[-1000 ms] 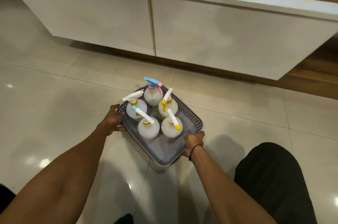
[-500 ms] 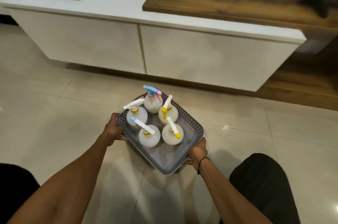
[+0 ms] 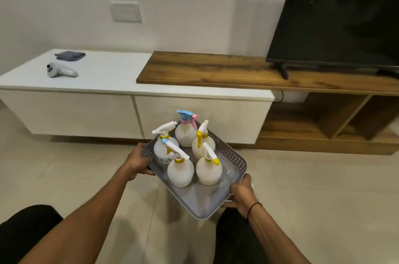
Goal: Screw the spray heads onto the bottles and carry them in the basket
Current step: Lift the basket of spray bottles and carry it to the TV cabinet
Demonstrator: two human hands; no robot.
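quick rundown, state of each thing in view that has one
basket: held up off the floor, tilted
five spray bottles: upright in basket, heads on
left hand: grips basket's left rim
right hand: grips basket's near right corner
cabinet drawers: closed
television: screen dark

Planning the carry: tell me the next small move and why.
Probably keep the basket level and step toward the white cabinet top: both hands, left and right, grip its edges, and all five bottles stand upright, capped.
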